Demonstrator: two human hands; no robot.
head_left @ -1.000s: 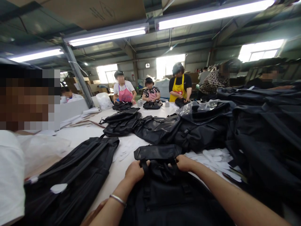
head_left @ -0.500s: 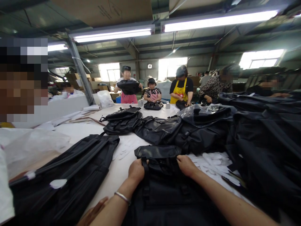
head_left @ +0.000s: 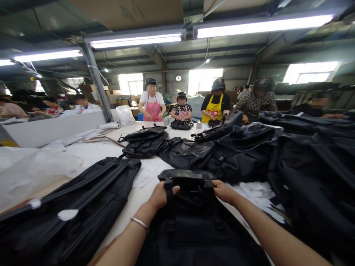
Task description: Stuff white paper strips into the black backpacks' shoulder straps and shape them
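A black backpack lies in front of me, its top end pointing away across the table. My left hand grips the left edge of its top near a strap, thumb on the near side. On the opposite edge, my right hand pinches the fabric beside the other strap; its fingertips are partly hidden. Between the hands the top flap stands raised, with dark folds below it. Two buckles show lower on the front. To the left lies another black backpack, straps up, with a white tag on it.
More black bags are heaped across the middle and right of the white table. White paper-like pieces lie right of my backpack. Clear plastic covers the left side. Several people work along the far side, one in a pink apron.
Both hands still hold the backpack's top, and its flap has tipped more upright. The nearby person at far left has gone from view. The far person in pink no longer holds a bag up.
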